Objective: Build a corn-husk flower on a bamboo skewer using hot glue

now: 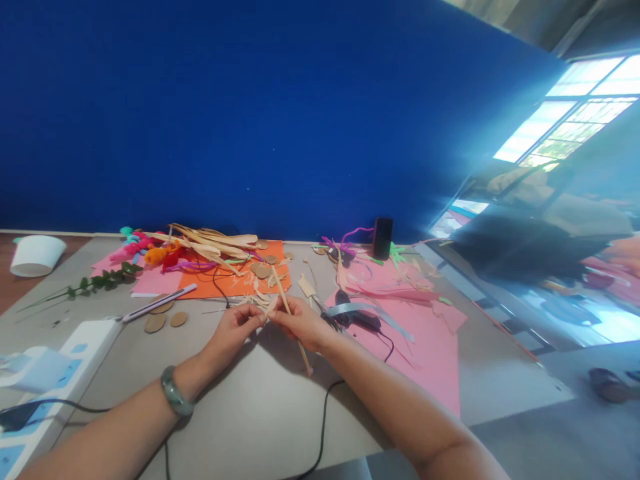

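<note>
Stick (281,289) and pale strip (271,307), held together above the near part of the surface (240,413). The stick should be light and fairly stiff, with a dry face unlikely to slip, though it may snap if bent hard; near mid-length is the sensible place to take hold, leaving both ends free. The strip is probably soft, almost weightless and easily torn, best taken by its edges between thumb and fingertip. In appearance the stick is thin, straight and light tan, set aslant, with a pinkish lower tip; the strip is small and cream. Right hand (306,325): thumb and fingers closed about the stick. Left hand (240,325): thumb and forefinger seemingly pinching the strip, though the contact is too small to tell with certainty; the fingertips of both hands nearly meet. Beyond, a bundle of dry strips (215,248) lies partly over an orange sheet (200,285); at right, a black corded tool (367,321) rests on a pink sheet (435,363).
</note>
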The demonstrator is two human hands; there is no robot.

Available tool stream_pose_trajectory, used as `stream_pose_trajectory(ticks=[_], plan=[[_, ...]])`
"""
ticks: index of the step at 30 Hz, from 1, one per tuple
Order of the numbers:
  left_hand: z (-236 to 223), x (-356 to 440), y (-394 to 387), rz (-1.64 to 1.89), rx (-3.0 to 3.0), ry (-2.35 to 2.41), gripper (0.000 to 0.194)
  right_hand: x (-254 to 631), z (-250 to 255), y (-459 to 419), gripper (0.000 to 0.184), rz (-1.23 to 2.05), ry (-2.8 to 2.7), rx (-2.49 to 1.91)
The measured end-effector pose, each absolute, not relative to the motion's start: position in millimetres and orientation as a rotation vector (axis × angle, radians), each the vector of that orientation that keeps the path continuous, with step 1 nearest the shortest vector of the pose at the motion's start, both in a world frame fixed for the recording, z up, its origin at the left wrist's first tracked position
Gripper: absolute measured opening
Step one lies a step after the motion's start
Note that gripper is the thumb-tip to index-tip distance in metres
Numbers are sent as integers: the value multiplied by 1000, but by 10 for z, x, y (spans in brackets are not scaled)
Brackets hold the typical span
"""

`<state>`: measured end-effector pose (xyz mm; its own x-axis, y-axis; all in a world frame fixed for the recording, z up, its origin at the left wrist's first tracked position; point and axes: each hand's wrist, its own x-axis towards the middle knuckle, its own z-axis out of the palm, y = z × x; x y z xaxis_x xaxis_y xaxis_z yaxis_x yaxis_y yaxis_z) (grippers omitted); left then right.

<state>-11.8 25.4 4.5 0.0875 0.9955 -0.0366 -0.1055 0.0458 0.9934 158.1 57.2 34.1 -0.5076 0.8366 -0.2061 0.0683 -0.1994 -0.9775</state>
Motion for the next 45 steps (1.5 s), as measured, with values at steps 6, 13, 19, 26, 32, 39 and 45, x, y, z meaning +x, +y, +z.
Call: stream_pose_trajectory(ticks=[6, 13, 19, 26, 32, 39, 45], plan=[[10, -121, 260, 1154, 1117, 1095, 21, 1575, 328, 575, 27, 1779, -1455, -1068], [11, -118, 263, 1158, 1122, 1055, 21, 1579, 322, 569, 27, 1760, -1501, -1077], [41, -104, 256, 1143, 1102, 1073, 18, 1578, 304, 579, 24, 1754, -1529, -1097], [27, -117, 262, 1153, 1131, 1036, 21, 1579, 315, 573, 22, 1736, -1557, -1119], [16, -118, 256, 1128, 1103, 1038, 25, 1575, 316, 576, 23, 1755, -1532, -1123], [-2, -117, 268, 1153, 1107, 1031, 24, 1576, 302, 592, 23, 1759, -1513, -1101], [-30, -127, 272, 1151, 1111, 1022, 24, 1595, 264, 606, 27, 1756, -1560, -1086]])
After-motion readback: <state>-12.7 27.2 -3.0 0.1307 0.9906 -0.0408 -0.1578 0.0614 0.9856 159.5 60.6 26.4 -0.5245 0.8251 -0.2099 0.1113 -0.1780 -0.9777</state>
